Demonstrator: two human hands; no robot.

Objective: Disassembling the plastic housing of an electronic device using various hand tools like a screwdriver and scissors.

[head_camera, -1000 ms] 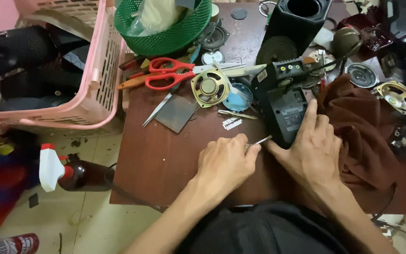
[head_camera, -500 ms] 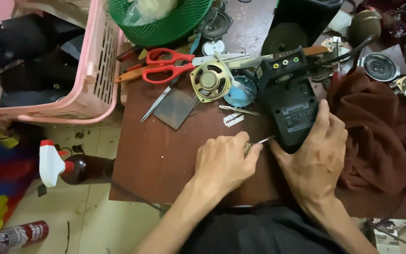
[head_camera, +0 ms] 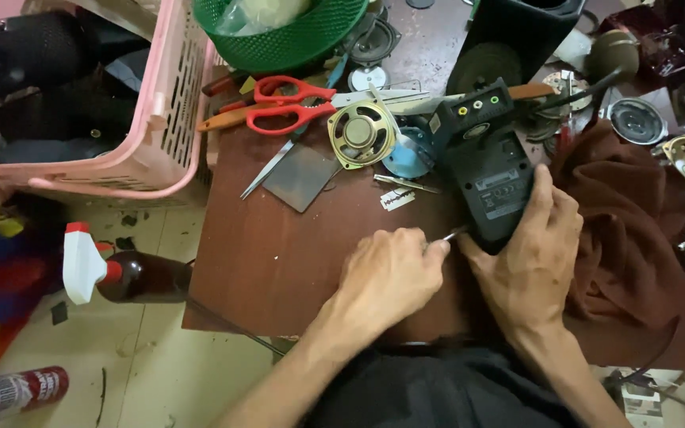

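A black electronics box [head_camera: 491,184] is gripped by the right hand [head_camera: 534,252]; a thin metal tool [head_camera: 447,235] is pinched in the left hand [head_camera: 390,273]. A razor blade [head_camera: 396,200], small speaker [head_camera: 361,133] and red scissors [head_camera: 291,104] are crowded nearby on the tabletop [head_camera: 279,261].

Plenty of bare surface [head_camera: 279,254] left of the hands; further up it's blocked by scissors [head_camera: 287,103], speaker [head_camera: 361,133], blade [head_camera: 396,199], and cloth [head_camera: 628,230] crowds the right.

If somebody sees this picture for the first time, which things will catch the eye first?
First, the two hands at centre: the right hand steadies a black device on the brown table, while the left hand presses a thin metal tool against its lower corner. Next, the red scissors above, beside a pink basket at upper left.
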